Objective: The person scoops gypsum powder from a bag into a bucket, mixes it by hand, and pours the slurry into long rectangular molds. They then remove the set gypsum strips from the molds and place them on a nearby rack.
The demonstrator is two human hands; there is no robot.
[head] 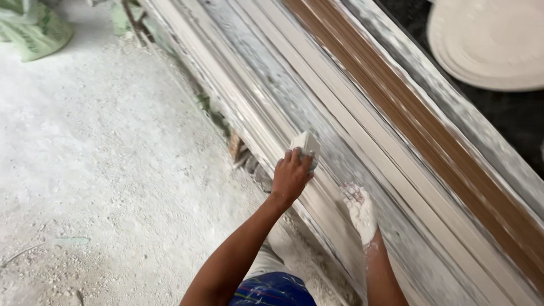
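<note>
My left hand (290,177) grips a small white block (306,144) and presses it on the near edge of a long moulded plaster strip (266,107) that runs diagonally across the view. My right hand (360,211), coated in white plaster, rests flat with fingers spread on the grey, smeared surface of the long mould (317,119) beside it. A brown ribbed strip (430,124) lies along the far side of the mould.
A dusty white floor (102,170) spreads to the left. A green sack (34,31) lies at the top left corner. A round white plaster medallion (493,39) sits on a dark surface at the top right. Rubble lies under the bench edge (238,150).
</note>
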